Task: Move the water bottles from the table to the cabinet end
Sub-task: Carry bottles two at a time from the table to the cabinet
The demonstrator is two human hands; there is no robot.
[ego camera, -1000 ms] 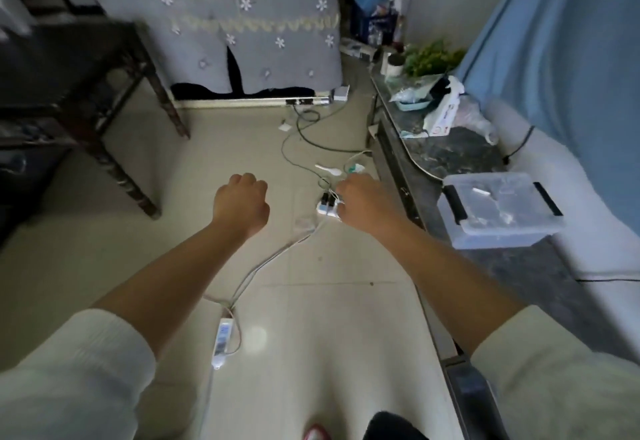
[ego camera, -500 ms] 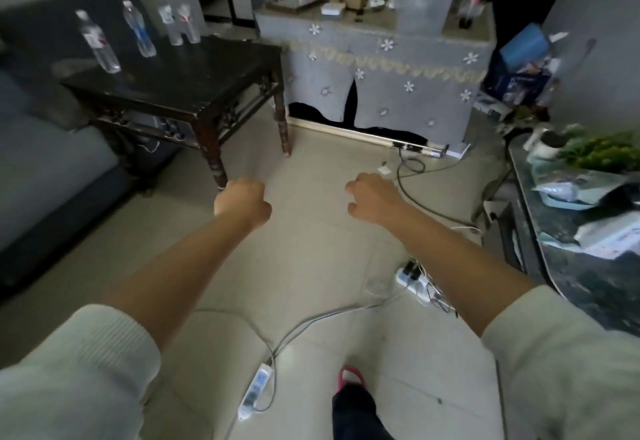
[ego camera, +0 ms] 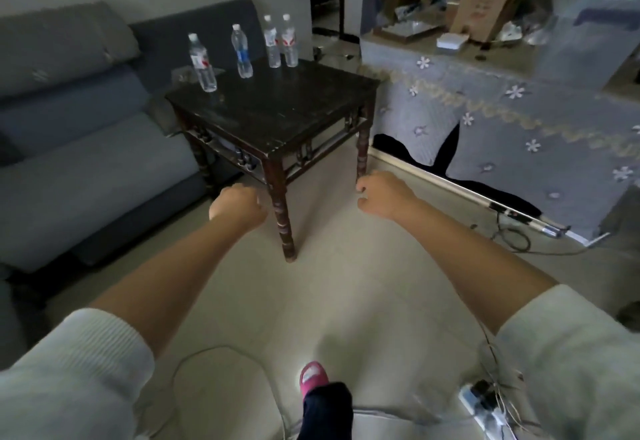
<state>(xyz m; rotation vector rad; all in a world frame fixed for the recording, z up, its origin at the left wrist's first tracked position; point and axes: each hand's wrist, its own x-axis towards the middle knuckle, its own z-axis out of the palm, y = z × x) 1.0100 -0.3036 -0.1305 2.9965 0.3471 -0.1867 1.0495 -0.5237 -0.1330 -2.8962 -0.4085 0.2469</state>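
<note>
Head view: four water bottles (ego camera: pixel 242 50) stand upright on the far side of the dark tabletop (ego camera: pixel 277 110).
Our left hand (ego camera: pixel 237 205) and right hand (ego camera: pixel 382 195) hang before it, fingers curled, holding nothing.

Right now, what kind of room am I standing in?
Most likely a home living room: a grey sofa, a small dark wooden table holding water bottles, and a cloth-draped cabinet cluttered with boxes.
</note>
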